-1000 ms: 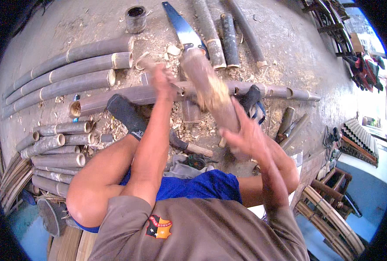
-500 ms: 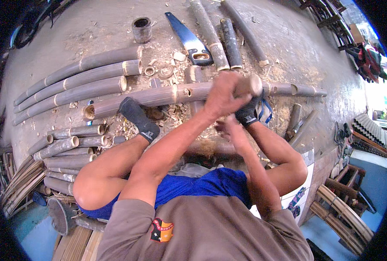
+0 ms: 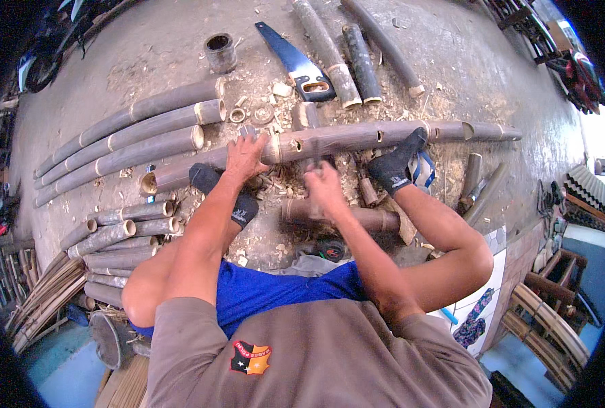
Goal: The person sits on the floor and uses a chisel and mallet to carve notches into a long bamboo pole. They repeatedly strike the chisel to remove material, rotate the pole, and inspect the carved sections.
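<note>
Nearest: thick bamboo piece (image 3: 367, 218) on floor, near side of long notched pole (image 3: 347, 141). Right grip (image 3: 324, 186) between thick bamboo piece and pole — curled closed round slim tool (image 3: 317, 148), motion-blurred, its upper end at pole. Left grip (image 3: 245, 158) on pole's left part, fingers loosely spread, palm down. Pole lies crosswise over short bamboo piece (image 3: 306, 113), dark sock (image 3: 399, 161) against pole's right part. Beyond pole: three bamboo lengths (image 3: 156, 148) at left, handsaw (image 3: 291, 60) past middle, round container (image 3: 221, 54) farther out.

Fisheye looks down from the head, near; rim unclear.
</note>
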`<action>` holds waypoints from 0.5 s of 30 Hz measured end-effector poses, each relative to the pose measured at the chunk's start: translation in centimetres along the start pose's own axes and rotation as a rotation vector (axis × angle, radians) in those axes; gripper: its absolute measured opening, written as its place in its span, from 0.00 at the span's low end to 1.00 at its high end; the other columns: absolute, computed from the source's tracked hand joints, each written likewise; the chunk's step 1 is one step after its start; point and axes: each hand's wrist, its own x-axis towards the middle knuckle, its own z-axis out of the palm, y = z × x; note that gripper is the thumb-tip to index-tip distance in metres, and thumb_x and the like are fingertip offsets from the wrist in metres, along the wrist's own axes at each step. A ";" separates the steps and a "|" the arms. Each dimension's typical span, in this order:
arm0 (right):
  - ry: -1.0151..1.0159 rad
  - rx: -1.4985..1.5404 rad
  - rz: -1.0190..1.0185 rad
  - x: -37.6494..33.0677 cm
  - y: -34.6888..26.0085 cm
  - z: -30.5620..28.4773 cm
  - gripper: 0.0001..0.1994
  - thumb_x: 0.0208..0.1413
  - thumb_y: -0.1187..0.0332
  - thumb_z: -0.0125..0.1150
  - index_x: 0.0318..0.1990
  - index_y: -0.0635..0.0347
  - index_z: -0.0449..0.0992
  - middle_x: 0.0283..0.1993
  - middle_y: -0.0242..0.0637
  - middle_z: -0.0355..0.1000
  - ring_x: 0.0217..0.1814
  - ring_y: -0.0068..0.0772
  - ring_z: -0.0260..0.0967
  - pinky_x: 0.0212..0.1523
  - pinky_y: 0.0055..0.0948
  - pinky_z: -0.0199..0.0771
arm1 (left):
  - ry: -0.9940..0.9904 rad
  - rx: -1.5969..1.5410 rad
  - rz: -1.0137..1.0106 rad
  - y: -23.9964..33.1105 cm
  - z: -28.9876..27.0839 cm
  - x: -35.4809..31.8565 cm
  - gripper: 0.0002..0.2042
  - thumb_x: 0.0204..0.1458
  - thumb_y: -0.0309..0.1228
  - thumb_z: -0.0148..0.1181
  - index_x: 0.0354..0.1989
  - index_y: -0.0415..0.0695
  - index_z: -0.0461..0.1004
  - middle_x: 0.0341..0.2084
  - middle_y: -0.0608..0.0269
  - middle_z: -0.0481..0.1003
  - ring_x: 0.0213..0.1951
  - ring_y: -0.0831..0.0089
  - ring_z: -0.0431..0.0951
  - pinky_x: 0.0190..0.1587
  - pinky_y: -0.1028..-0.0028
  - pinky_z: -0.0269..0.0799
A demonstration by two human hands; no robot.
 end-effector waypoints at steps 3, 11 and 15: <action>-0.046 -0.134 0.046 -0.1 -0.3 2.8 0.21 0.56 0.61 0.58 0.49 0.72 0.74 0.44 0.62 0.77 0.46 0.60 0.76 0.50 0.48 0.74 | -0.028 -0.133 0.051 -1.3 0.0 0.8 0.43 0.31 0.46 0.81 0.61 0.57 0.67 0.51 0.47 0.74 0.55 0.43 0.74 0.52 0.44 0.69; 0.112 -0.290 0.022 1.3 -0.5 5.2 0.19 0.56 0.61 0.56 0.46 0.71 0.73 0.36 0.58 0.76 0.41 0.55 0.76 0.46 0.48 0.73 | -0.077 -0.150 0.070 -0.6 -1.1 1.0 0.41 0.32 0.47 0.80 0.59 0.55 0.69 0.45 0.50 0.77 0.52 0.47 0.76 0.50 0.48 0.72; 0.081 -0.427 0.063 1.2 -1.3 5.3 0.21 0.57 0.60 0.57 0.50 0.71 0.72 0.40 0.67 0.76 0.46 0.70 0.75 0.49 0.56 0.73 | -0.109 -0.123 0.099 -1.2 -1.2 1.1 0.45 0.31 0.52 0.78 0.63 0.53 0.68 0.45 0.50 0.78 0.50 0.48 0.78 0.50 0.51 0.75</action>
